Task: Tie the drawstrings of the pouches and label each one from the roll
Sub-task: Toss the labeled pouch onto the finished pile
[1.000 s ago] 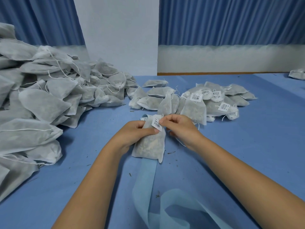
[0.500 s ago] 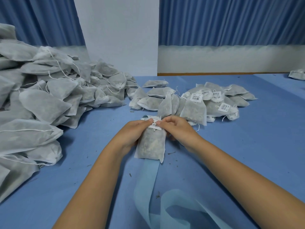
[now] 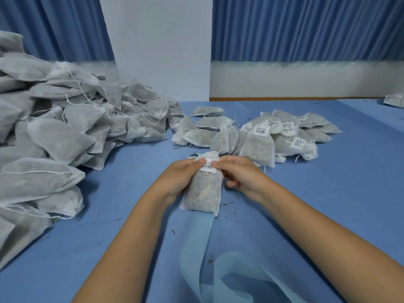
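Note:
A grey-white filled drawstring pouch (image 3: pixel 203 193) lies lengthwise on the blue table, its gathered neck pointing away from me. A white barcode label (image 3: pixel 209 166) sits across the neck. My left hand (image 3: pixel 179 178) grips the pouch's left side with its thumb on the label's left end. My right hand (image 3: pixel 242 173) holds the right side, thumb and forefinger pressing the label's right end. A pale blue backing strip (image 3: pixel 196 241) from the label roll runs from under the pouch toward me and curls at the bottom edge.
A large heap of unlabelled pouches (image 3: pixel 54 132) fills the left side. Labelled pouches (image 3: pixel 273 136) lie in a group behind my hands. One stray pouch (image 3: pixel 393 101) lies at the far right. A white pillar and blue curtains stand behind the table.
The label was held at an angle above the pouch's neck; both thumbs have since pressed it flat across the neck. The pouch shifted slightly right and toward me.

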Tool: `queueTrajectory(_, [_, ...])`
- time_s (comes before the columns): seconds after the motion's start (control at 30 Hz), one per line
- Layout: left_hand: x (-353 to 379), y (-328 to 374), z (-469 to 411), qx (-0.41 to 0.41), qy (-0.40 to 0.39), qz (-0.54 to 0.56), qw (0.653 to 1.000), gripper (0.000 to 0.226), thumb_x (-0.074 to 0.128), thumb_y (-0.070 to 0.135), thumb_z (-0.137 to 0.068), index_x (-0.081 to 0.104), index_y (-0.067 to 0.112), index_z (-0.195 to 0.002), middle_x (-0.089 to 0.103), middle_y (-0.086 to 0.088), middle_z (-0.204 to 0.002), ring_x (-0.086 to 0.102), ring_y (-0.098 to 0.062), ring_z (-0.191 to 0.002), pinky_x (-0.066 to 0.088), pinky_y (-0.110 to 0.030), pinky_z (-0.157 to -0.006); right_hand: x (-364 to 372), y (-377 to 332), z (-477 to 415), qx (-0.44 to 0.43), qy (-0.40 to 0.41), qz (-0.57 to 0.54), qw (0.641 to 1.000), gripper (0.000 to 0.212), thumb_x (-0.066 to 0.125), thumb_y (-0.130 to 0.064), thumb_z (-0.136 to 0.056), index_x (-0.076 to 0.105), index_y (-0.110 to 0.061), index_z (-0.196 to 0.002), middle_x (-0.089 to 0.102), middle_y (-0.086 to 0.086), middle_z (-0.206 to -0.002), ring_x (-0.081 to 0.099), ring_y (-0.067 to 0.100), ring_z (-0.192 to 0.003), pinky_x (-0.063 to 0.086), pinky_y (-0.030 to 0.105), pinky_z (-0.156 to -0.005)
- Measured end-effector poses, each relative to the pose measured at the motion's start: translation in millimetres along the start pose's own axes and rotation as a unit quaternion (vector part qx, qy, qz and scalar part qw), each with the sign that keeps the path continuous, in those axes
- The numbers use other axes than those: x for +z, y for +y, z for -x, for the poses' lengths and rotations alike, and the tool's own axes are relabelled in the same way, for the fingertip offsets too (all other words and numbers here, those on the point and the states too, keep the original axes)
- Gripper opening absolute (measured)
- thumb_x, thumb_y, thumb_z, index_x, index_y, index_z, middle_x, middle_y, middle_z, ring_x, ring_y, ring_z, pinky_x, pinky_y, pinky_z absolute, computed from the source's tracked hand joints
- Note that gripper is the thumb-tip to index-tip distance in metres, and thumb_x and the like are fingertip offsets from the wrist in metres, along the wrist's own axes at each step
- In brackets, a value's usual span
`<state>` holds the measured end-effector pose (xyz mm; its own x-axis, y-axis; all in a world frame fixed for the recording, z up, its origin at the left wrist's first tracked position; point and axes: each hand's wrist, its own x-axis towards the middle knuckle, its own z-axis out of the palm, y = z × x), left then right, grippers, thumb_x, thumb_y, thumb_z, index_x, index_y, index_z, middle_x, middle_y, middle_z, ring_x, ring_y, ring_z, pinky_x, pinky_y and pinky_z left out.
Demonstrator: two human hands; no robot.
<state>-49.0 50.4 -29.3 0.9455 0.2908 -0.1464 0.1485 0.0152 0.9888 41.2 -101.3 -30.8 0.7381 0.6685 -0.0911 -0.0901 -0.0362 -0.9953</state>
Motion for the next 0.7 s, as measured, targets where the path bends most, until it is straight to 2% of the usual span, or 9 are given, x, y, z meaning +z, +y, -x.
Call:
queueTrajectory(0.13, [5, -2, -1, 0.021, 0.049, -0.051, 0.997, 0.026, 0.058, 0.038, -0.098, 0.076, 0.019, -0.094, 0.078, 0.001, -0.095, 0.072, -0.019, -0.096, 0.054, -0.035, -0.086, 1, -1, 1, -0.013, 0.016, 0.071, 0.997, 0.014, 0.072, -0.034, -0.081, 0.071, -0.022, -0.088, 0.071, -0.005, -0.081, 0.059, 0.006, -0.068, 0.035, 0.017, -0.047])
queueTrajectory(0.23, [5, -1, 0, 0.035, 0.052, -0.075, 0.995, 0.037, 0.059, 0.043, -0.096, 0.075, 0.010, -0.092, 0.077, -0.006, -0.095, 0.071, -0.023, -0.093, 0.054, -0.041, -0.088, -2, 1, -1, -0.030, 0.020, 0.083, 0.996, 0.010, 0.075, -0.027, -0.081, 0.071, -0.022, -0.089, 0.073, -0.007, -0.082, 0.062, 0.004, -0.070, 0.036, 0.016, -0.047])
queueTrajectory(0.33, [4, 0, 0, 0.037, 0.041, -0.123, 0.991, 0.060, 0.056, 0.057, -0.092, 0.062, -0.002, -0.083, 0.065, -0.010, -0.081, 0.058, -0.019, -0.076, 0.049, -0.035, -0.072, -6, -4, -4, -0.029, 0.030, 0.035, 0.999, 0.010, 0.070, -0.020, -0.086, 0.072, -0.016, -0.095, 0.074, -0.003, -0.082, 0.066, 0.007, -0.071, 0.043, 0.016, -0.052])
queueTrajectory(0.37, [3, -1, 1, 0.029, 0.038, -0.125, 0.991, 0.059, 0.055, 0.059, -0.091, 0.059, 0.001, -0.080, 0.058, -0.011, -0.080, 0.057, -0.020, -0.073, 0.049, -0.032, -0.067, -11, -6, -6, -0.030, 0.045, 0.010, 0.998, 0.012, 0.067, -0.017, -0.087, 0.072, -0.011, -0.096, 0.072, -0.002, -0.078, 0.065, 0.009, -0.068, 0.045, 0.018, -0.054])
queueTrajectory(0.43, [2, -1, 0, 0.004, 0.033, -0.103, 0.994, 0.052, 0.054, 0.057, -0.092, 0.065, 0.007, -0.085, 0.066, -0.012, -0.092, 0.069, -0.019, -0.074, 0.057, -0.027, -0.063, -23, -11, -10, -0.023, 0.101, 0.004, 0.995, 0.009, 0.064, -0.015, -0.087, 0.069, -0.008, -0.089, 0.067, -0.001, -0.071, 0.060, 0.014, -0.065, 0.044, 0.022, -0.058])
queueTrajectory(0.5, [0, -3, 1, 0.008, 0.031, -0.117, 0.993, 0.030, 0.054, 0.044, -0.098, 0.072, 0.021, -0.095, 0.069, -0.010, -0.103, 0.074, -0.015, -0.071, 0.057, -0.022, -0.060, -35, -12, -12, -0.009, 0.157, 0.097, 0.983, 0.014, 0.060, -0.018, -0.087, 0.061, -0.017, -0.074, 0.060, -0.004, -0.065, 0.055, 0.013, -0.062, 0.040, 0.022, -0.053])
queueTrajectory(0.57, [-3, -6, 1, 0.030, 0.038, -0.147, 0.988, 0.020, 0.051, 0.027, -0.100, 0.071, 0.028, -0.096, 0.070, -0.005, -0.100, 0.073, -0.013, -0.064, 0.055, -0.019, -0.056, -42, -6, -13, -0.019, 0.186, 0.240, 0.952, 0.017, 0.058, -0.019, -0.088, 0.052, -0.018, -0.071, 0.052, -0.007, -0.064, 0.048, 0.010, -0.060, 0.034, 0.020, -0.049])
queueTrajectory(0.63, [-6, -10, -1, 0.054, 0.063, -0.186, 0.979, 0.018, 0.056, 0.022, -0.098, 0.071, 0.031, -0.093, 0.071, 0.007, -0.084, 0.071, -0.015, -0.058, 0.052, -0.019, -0.055, -44, 3, -15, -0.049, 0.199, 0.352, 0.913, 0.012, 0.062, -0.022, -0.087, 0.052, -0.019, -0.082, 0.051, -0.008, -0.071, 0.048, 0.009, -0.065, 0.034, 0.021, -0.053])
queueTrajectory(0.7, [-8, -13, -3, 0.067, 0.087, -0.236, 0.965, 0.013, 0.064, 0.023, -0.093, 0.070, 0.034, -0.089, 0.067, 0.013, -0.063, 0.069, -0.012, -0.053, 0.050, -0.020, -0.060, -42, 10, -15, -0.085, 0.221, 0.420, 0.876, 0.021, 0.066, -0.025, -0.084, 0.053, -0.015, -0.097, 0.054, -0.002, -0.083, 0.052, 0.016, -0.078, 0.040, 0.027, -0.062])
